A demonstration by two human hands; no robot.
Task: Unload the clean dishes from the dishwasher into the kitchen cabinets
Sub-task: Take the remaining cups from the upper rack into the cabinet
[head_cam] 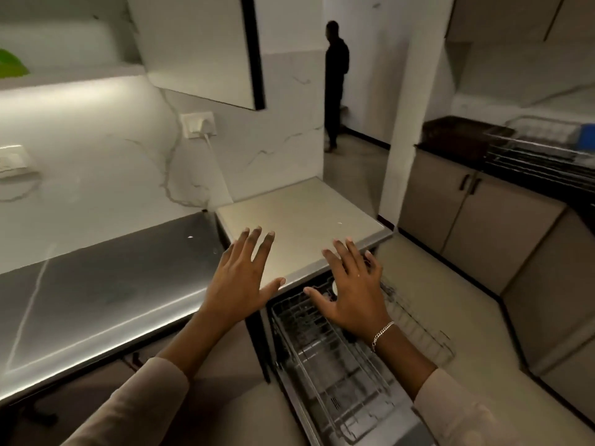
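Note:
The dishwasher (299,220) stands open below me, its grey top flush with the counter. Its wire rack (338,355) is pulled out over the lowered door, and I see no dishes in the visible part of it. My left hand (238,281) hovers flat with fingers spread over the front left corner of the dishwasher top, holding nothing. My right hand (351,291), with a bracelet at the wrist, is spread flat above the back of the rack, also holding nothing. An upper cabinet (199,46) hangs on the wall above.
A shiny steel counter (96,284) runs to the left. A green dish (11,64) sits on a lit shelf at top left. A dish rack (541,146) stands on the dark counter at right, above base cabinets (467,214). A person (336,82) stands in the doorway.

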